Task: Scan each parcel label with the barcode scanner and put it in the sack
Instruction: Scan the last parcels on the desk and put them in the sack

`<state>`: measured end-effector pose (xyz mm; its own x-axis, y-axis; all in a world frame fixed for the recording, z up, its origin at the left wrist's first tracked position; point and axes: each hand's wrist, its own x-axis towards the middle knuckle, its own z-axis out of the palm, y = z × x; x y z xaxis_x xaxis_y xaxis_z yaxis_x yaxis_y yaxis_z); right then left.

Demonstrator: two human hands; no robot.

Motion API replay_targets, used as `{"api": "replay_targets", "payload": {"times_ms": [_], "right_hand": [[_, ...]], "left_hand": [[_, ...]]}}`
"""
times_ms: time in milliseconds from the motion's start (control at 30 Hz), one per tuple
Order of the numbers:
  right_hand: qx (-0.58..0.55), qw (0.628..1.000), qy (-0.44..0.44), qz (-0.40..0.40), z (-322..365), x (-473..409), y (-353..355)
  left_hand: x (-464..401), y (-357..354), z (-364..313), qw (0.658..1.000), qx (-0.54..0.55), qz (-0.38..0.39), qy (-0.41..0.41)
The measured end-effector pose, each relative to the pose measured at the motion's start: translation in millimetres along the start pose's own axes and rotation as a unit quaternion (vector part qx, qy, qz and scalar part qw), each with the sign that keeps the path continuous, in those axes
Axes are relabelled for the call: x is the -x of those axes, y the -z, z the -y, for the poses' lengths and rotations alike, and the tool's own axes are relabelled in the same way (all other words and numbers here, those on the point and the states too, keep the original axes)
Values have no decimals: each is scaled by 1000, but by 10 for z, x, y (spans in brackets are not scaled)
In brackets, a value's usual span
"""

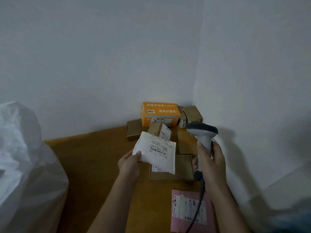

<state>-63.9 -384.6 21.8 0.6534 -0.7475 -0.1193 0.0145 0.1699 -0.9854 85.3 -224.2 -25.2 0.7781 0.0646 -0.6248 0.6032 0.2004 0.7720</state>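
Pinching white parcel [155, 153], left hand [129, 163]; right hand [210, 163] grips scanner [202, 137]; label print seemingly blurred, unreadable.

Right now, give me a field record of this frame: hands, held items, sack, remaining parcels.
left hand: holds white mailer by its left edge, label up
right hand: grips barcode scanner by the handle, head above the mailer's right side
sack: white, at left of table
on table: pink mailer near, flat brown box under the held mailer, orange box and small brown boxes in the corner
scan state: cannot tell
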Motion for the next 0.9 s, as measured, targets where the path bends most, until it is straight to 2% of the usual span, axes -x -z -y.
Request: {"api": "replay_targets", "payload": {"times_ms": [233, 400, 633, 800, 900], "right_hand": [[32, 999, -4, -22, -72, 258, -73], [17, 1000, -17, -9, -193, 408, -161], [53, 998, -17, -4, -392, 498, -282], [20, 999, -10, -49, -453, 562, -354], [-7, 999, -24, -44, -416, 620, -408]], "left_hand": [[167, 342, -38, 987, 125, 87, 54], [351, 467, -26, 969, 179, 152, 79], [572, 630, -52, 945, 193, 247, 97], [699, 700, -161, 933, 257, 235, 87], [680, 744, -178, 923, 298, 224, 96]]}}
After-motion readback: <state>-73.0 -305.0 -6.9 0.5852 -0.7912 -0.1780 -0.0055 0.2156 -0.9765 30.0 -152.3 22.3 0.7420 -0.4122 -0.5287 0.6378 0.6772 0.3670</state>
